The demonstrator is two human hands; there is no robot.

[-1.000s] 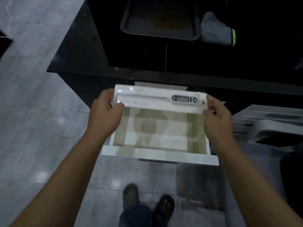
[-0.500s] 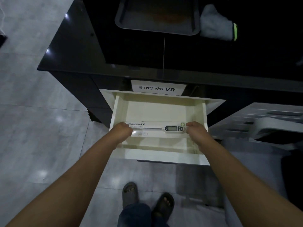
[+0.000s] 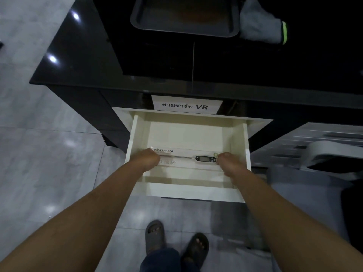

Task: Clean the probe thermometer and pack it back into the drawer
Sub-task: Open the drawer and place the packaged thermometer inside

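The probe thermometer [image 3: 204,159] lies in its clear-fronted white package [image 3: 184,154], held flat low inside the open cream drawer [image 3: 247,146]. My left hand [image 3: 149,159] grips the package's left end, over the probe tip. My right hand [image 3: 228,163] grips the right end beside the thermometer's display. Whether the package touches the drawer bottom is hard to tell.
A black counter [image 3: 82,55] stands above the drawer, with a dark baking tray [image 3: 184,28] and a grey glove [image 3: 261,24] on it. A white paper label [image 3: 186,106] hangs over the drawer. A grey rack [image 3: 322,146] sits to the right. My sandalled feet [image 3: 174,240] stand on the tiled floor.
Both hands have lowered the packaged thermometer from above the drawer's back edge down into the drawer, uncovering the label. Over the last half second they barely moved.
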